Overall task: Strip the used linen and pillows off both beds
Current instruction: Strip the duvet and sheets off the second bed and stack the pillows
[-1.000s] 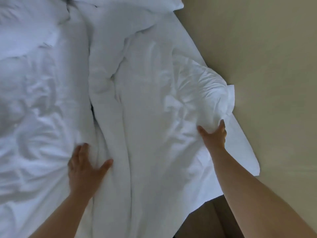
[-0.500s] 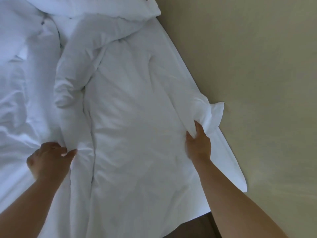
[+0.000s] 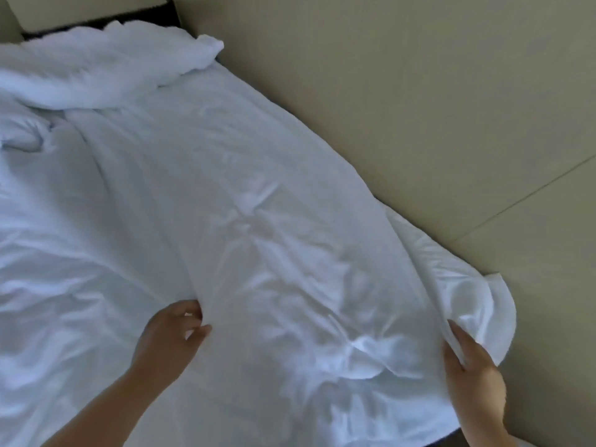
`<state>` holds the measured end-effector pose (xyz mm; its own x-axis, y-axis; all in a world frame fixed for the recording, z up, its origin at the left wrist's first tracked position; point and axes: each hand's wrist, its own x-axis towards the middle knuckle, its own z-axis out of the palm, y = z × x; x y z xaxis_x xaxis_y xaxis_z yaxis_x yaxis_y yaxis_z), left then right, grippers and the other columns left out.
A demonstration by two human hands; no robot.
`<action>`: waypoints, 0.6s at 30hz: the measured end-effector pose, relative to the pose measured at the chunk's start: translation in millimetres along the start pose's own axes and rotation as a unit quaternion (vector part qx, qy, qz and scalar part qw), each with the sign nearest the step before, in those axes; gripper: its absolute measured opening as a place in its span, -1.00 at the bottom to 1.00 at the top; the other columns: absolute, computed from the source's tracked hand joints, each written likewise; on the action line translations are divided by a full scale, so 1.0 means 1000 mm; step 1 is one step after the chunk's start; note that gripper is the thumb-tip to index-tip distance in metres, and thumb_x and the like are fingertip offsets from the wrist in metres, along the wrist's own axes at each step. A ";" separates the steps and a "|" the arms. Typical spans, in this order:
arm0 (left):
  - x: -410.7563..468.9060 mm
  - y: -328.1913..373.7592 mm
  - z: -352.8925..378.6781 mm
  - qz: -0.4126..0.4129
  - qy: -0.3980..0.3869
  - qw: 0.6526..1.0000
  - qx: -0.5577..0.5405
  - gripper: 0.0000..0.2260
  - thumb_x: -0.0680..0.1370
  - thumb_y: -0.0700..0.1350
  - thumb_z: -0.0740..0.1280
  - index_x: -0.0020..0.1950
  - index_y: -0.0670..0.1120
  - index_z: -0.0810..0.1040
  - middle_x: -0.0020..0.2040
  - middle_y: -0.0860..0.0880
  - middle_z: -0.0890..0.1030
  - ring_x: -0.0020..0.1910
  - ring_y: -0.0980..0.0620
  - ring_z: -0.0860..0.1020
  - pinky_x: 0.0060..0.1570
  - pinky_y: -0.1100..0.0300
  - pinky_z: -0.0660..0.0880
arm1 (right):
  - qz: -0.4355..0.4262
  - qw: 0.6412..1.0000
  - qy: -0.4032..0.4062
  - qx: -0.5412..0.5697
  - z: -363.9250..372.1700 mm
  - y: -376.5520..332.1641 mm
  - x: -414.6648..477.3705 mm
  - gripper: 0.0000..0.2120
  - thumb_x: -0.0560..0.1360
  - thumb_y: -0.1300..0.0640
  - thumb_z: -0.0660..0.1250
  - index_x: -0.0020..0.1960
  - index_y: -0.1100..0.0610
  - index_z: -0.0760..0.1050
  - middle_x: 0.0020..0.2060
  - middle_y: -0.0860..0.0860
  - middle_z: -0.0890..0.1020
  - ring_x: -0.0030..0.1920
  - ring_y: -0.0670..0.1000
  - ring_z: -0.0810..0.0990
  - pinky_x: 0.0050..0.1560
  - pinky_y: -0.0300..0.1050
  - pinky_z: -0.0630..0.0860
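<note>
**Item:** white sheet [image 3: 258,221], creased and loose, spread over the near right part of the bed [image 3: 96,25]. Its right edge overhangs the beige floor [image 3: 419,91].

**Related linen:** bundle of bedding [image 3: 106,62], heaped at the far end, touching the sheet.

**Left hand** [image 3: 167,340]: fingers curled, thumb closed against them, pinching a raised fold near the sheet's middle.

**Right hand** [image 3: 471,372]: fingers lie long along the near right hem and hold it. The thumb is hidden under the cloth, so the firmness of the hold cannot be told.

**Orientation:** the long axis runs from the near edge away to the far left, following the side of the bed. The free corner [image 3: 483,304] flares out to the right, over the floor.

**Step in hand, as judged:** gathering the sheet to lift it off.

**Handling notes:**
- Draw both holds toward the body together, along the long axis, so the cloth folds on itself rather than dragging.
- Take a fuller handful on the left, since a thin pinch may slip.
- Keep the corner off the floor.
- The far bundle will likely need lifting separately.
</note>
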<state>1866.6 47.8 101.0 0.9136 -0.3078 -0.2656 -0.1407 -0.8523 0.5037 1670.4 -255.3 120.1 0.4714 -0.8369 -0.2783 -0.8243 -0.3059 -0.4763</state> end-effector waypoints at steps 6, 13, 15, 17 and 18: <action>0.019 -0.013 0.022 -0.040 -0.043 0.997 0.042 -0.82 0.51 -0.11 0.34 -0.09 -0.19 0.67 0.12 -0.05 0.60 0.17 -0.05 0.52 0.22 0.14 0.31 | -0.038 0.934 -0.122 -0.334 0.043 -0.024 0.036 -0.52 0.60 -0.12 0.01 0.48 -0.07 0.07 0.43 0.01 0.22 0.42 0.07 0.21 0.36 -0.08 0.24; 0.093 0.005 0.024 -0.175 0.099 0.979 -0.023 -0.37 0.41 -0.04 0.44 0.41 -0.14 0.30 0.42 -0.16 0.31 0.41 -0.15 0.25 0.37 0.00 0.15 | -0.201 0.963 -0.105 -0.147 0.090 -0.144 0.146 -0.40 0.52 -0.06 0.24 0.48 0.09 0.14 0.48 0.09 0.13 0.47 0.10 0.09 0.42 -0.09 0.01; 0.110 0.008 0.028 -0.226 0.084 0.970 -0.020 -0.21 0.38 0.03 0.45 0.50 -0.09 0.13 0.49 -0.13 0.18 0.47 -0.11 0.14 0.41 0.01 0.07 | -0.193 0.964 -0.152 -0.104 0.111 -0.177 0.184 -0.31 0.50 -0.09 0.26 0.50 0.09 0.04 0.50 0.08 0.09 0.49 0.08 0.05 0.44 -0.06 0.00; 0.121 0.004 0.034 -0.276 0.045 0.960 -0.005 -0.15 0.40 0.08 0.42 0.52 -0.08 -0.01 0.51 -0.12 0.13 0.49 -0.08 0.10 0.43 0.03 0.01 | -0.114 0.969 -0.218 -0.021 0.132 -0.202 0.218 -0.19 0.44 -0.14 0.32 0.51 0.10 -0.03 0.49 0.10 0.13 0.48 0.11 0.12 0.46 0.02 0.09; 0.124 0.002 0.038 -0.293 0.023 0.956 0.015 -0.16 0.43 0.10 0.38 0.53 -0.08 -0.05 0.51 -0.11 0.13 0.49 -0.06 0.09 0.43 0.06 -0.01 | -0.067 0.972 -0.226 0.015 0.141 -0.209 0.232 -0.13 0.40 -0.17 0.36 0.51 0.10 -0.03 0.47 0.12 0.17 0.46 0.14 0.17 0.44 0.06 0.14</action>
<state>1965.0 -7.7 37.8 0.8547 0.2442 -0.4581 0.3900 -0.8844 0.2564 1996.6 -321.9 37.3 0.6690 -0.5038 -0.5465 -0.7398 -0.3799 -0.5553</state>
